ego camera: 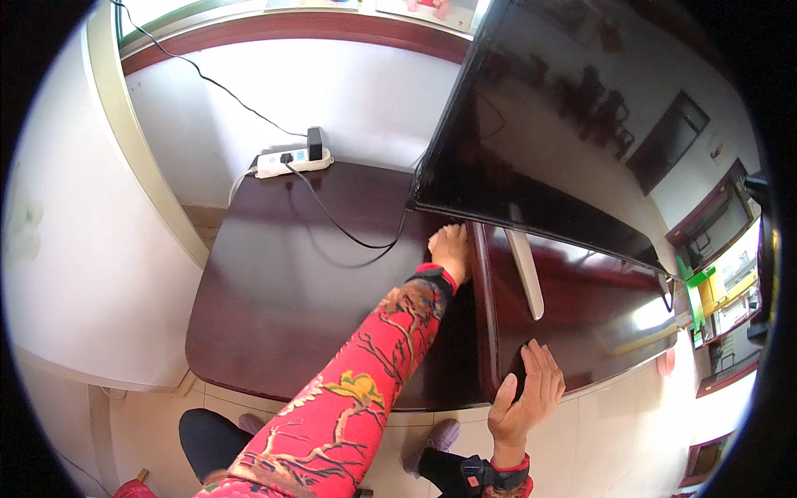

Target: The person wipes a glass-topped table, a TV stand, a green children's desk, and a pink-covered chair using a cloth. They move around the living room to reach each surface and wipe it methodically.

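My left hand [451,247] reaches across a dark red-brown glossy wooden cabinet top [268,311]. Its fingers are bent down in the corner beside a raised wooden section [489,299], below the lower left corner of a flat-screen television [560,143]. What lies under those fingers is hidden. My right hand [528,391] is at the front edge of the raised section, thumb spread from the fingers and nothing visible in its grasp. A pale television foot [526,274] stands on the raised surface between the two hands.
A white power strip [294,163] with a black adapter [314,143] sits at the cabinet's back edge. From it a black cable [348,233] loops over the top towards the television. A white panel [93,236] stands at left; a window sill [299,28] runs behind.
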Motion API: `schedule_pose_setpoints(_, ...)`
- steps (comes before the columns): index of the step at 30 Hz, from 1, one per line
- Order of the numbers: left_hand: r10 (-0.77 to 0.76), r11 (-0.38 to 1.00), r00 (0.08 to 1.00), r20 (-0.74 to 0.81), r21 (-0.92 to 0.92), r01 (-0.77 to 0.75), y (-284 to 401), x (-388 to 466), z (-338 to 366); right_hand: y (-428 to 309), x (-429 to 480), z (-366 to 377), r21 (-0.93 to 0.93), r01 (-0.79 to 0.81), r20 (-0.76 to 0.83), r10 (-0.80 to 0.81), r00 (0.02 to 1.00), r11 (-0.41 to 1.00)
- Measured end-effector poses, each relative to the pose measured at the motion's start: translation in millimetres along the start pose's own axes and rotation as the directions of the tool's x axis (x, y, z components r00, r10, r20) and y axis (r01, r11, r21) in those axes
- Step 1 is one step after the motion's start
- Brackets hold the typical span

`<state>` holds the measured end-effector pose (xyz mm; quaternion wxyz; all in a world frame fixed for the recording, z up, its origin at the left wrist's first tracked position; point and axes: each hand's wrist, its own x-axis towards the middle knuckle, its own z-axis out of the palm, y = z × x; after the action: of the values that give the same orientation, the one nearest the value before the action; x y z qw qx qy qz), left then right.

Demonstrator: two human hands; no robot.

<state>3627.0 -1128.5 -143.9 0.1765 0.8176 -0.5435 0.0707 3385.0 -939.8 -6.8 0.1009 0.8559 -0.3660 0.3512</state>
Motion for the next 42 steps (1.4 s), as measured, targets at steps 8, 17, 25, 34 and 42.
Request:
schedule_pose_setpoints(8,0.535,0.845,0.837,0.116,-0.107,-0.525,24,-62,-3,1,1,0,0.008,0.038,-0.021,-0.038,0.999,0.999)
schedule_pose_setpoints(17,0.594,0.761,0.802,-0.054,-0.283,-0.583,37,-197,-82,2,-4,5,0.009,0.081,-0.116,-0.080,0.990,0.997)
schedule_pose_setpoints(25,0.616,0.712,0.747,-0.252,-0.228,-0.664,11,-279,-131,7,-7,8,-0.027,0.106,-0.142,-0.109,0.984,0.994)
schedule_pose_setpoints(34,0.422,0.904,0.896,-0.139,-0.009,-0.428,-156,-363,-212,8,-8,10,-0.033,0.070,-0.145,-0.074,0.987,0.997)
schedule_pose_setpoints(42,-0.164,0.986,0.962,-0.216,-0.005,0.167,-271,-413,-230,10,-8,13,-0.008,0.054,-0.190,-0.055,0.980,0.998)
